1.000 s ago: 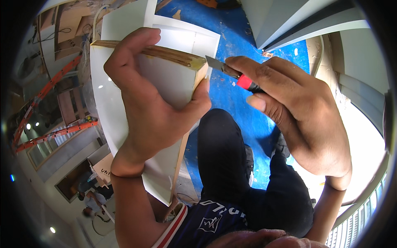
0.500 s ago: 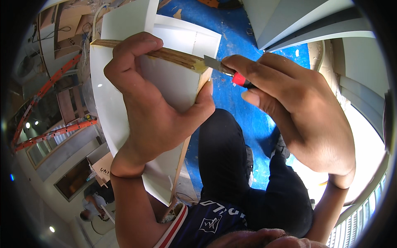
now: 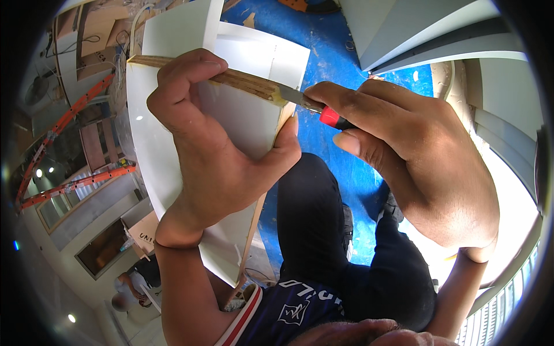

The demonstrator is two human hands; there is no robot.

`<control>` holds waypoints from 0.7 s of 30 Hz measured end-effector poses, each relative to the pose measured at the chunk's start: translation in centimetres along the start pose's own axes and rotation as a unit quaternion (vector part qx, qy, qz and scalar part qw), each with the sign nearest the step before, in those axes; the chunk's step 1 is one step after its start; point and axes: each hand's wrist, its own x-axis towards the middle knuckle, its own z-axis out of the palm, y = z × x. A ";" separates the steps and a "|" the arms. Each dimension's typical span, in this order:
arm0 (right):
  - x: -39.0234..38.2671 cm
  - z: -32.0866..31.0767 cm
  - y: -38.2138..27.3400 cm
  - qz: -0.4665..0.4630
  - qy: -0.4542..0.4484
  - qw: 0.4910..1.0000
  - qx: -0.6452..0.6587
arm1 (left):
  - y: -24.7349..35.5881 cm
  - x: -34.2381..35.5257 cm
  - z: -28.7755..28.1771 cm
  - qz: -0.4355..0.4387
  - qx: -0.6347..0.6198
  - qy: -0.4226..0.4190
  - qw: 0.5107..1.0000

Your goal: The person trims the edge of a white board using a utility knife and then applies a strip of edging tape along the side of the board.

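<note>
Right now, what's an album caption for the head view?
Left hand grips a white panel; right hand holds a knife at its corner.

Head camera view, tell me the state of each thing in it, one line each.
White board, layered wood edge bare
Utility knife, blade out at the board's corner
Left hand, gripping the board
Right hand, closed around the knife
Blue floor covering, marked with pale spots
Orange ladder, apparently spread open
Lamp at lower left, lit

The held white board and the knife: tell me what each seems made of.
White board: likely plywood, its smooth, pale face perhaps laminate or paint; the edge shows brown, layered wood. Knife blade: probably metal, being thin, grey and smooth. Knife handle: red and black, possibly plastic, though the right hand hides most of it.
</note>
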 end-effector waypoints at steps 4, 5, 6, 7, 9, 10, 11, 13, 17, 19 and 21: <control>-0.2 -0.3 1.5 -0.008 -0.033 0.999 0.022 | 0.2 -0.1 -0.2 -0.006 0.000 0.000 1.000; 0.5 -1.7 -0.6 0.013 -0.067 0.998 0.015 | 0.1 -0.1 -0.2 -0.008 -0.003 0.002 1.000; 0.7 -1.8 -1.4 0.012 -0.075 0.997 -0.006 | 0.1 -0.1 -0.2 -0.009 -0.006 0.004 1.000; 0.6 -1.9 -2.0 0.010 -0.079 0.996 -0.026 | 0.0 -0.1 -0.1 -0.007 -0.008 0.004 1.000; -0.1 -0.7 -1.0 -0.025 -0.042 0.997 -0.061 | 0.0 -0.1 0.1 -0.002 -0.007 0.002 1.000; -0.3 -0.3 -0.3 -0.038 -0.030 0.997 -0.062 | 0.0 0.0 0.1 -0.001 -0.003 0.001 1.000; -0.3 -0.1 1.6 -0.040 -0.023 0.998 -0.030 | 0.1 -0.1 0.0 0.000 -0.002 0.002 1.000; -0.2 -0.1 1.8 -0.034 -0.018 0.999 -0.002 | 0.0 -0.1 0.0 0.000 -0.001 0.004 1.000; 0.3 0.0 1.0 -0.045 -0.007 0.999 0.020 | 0.1 0.0 -0.1 0.001 0.005 0.004 1.000; 0.0 1.0 3.6 -0.071 0.006 0.996 0.049 | 0.2 0.0 -0.1 -0.001 0.006 0.005 1.000; -0.1 1.2 4.1 -0.079 0.011 0.996 0.046 | 0.2 0.0 -0.1 0.000 0.008 0.003 1.000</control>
